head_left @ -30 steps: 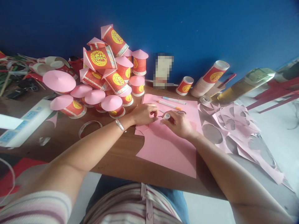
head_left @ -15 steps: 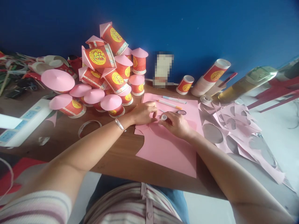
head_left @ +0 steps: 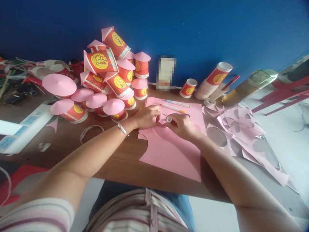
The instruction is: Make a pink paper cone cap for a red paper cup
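My left hand point(head_left: 149, 116), with a silver bracelet at the wrist, has its fingers bent into a pinch at the upper left edge of a pink paper disc point(head_left: 166, 131). My right hand point(head_left: 181, 125) grips a small white roll point(head_left: 168, 119), round and hollow at its end, which looks like tape. Its fingers are close to the disc's upper edge, and the two hands nearly meet. Beneath lies a large pink paper sheet point(head_left: 178, 161) with a curved cut in its left side. Dark scissor handles point(head_left: 185, 115) show partly behind my right hand.
Two markers point(head_left: 177, 103) lie on the sheet's far part. Red paper cups with pink cone tops point(head_left: 113, 106) are piled at left. A single red cup point(head_left: 188, 88), stacked cups point(head_left: 213, 80), a bottle point(head_left: 249, 87) and pink paper scraps point(head_left: 241, 129) stand or lie right. A power strip point(head_left: 26, 129) lies left.
The view has shifted slightly. My left fingertips have come a little closer to my right hand, and the white roll's end now faces the camera more.
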Motion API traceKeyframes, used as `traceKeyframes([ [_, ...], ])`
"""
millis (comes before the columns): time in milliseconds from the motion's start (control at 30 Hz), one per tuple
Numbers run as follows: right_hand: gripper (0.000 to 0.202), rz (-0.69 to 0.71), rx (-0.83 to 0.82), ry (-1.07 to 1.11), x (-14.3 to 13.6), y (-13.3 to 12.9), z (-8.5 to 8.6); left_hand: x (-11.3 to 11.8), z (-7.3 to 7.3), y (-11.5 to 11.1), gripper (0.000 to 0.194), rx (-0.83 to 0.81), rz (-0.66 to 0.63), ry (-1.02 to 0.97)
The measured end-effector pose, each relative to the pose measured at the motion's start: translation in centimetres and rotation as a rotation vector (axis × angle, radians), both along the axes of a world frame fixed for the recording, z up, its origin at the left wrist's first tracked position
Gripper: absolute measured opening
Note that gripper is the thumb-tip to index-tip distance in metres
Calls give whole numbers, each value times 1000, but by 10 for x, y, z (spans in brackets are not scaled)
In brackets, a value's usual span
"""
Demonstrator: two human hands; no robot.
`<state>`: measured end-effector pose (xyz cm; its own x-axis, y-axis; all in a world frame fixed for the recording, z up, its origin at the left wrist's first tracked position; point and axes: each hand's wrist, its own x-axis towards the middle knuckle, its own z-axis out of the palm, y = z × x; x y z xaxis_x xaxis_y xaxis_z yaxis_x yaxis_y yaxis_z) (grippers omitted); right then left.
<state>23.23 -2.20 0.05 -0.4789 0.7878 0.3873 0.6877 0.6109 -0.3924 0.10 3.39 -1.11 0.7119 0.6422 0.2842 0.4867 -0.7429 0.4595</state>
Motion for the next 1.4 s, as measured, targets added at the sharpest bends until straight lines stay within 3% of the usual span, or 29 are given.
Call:
traceKeyframes([
  [333,14,-15,3,-10,6,2,5,-1,4,-2,22,2,22,45],
  [567,20,-103,15,114,4,-8,24,1,7,-4,14,-33,46,86],
  [900,22,42,-17,50,-10,-9,-5,-1,2,0,20,-15,11,24],
  [1400,19,-2,-75,-35,0,-3,12,-1,2,-1,21,-1,9,18],
])
